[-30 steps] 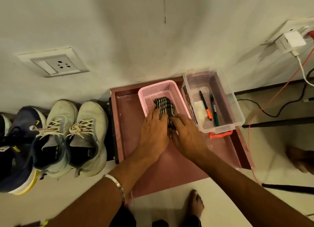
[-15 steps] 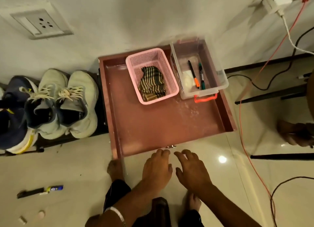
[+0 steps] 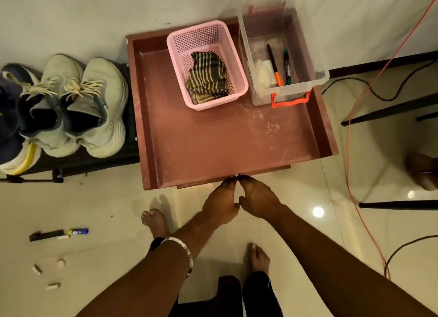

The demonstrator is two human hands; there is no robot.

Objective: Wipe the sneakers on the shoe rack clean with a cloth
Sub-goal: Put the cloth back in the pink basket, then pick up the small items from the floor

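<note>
Striped dark-and-tan cloth (image 3: 206, 76) lies crumpled in a pink plastic basket (image 3: 239, 73); left hand (image 3: 220, 203) and right hand (image 3: 258, 198) touch the drawer's front edge (image 3: 213, 180), their grip unclear.

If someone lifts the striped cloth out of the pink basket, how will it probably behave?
The striped cloth lies crumpled in folds, so it is probably floppy and will drape when lifted. It looks thin, so likely light. The pink basket seems light too and may shift if the cloth snags.
</note>
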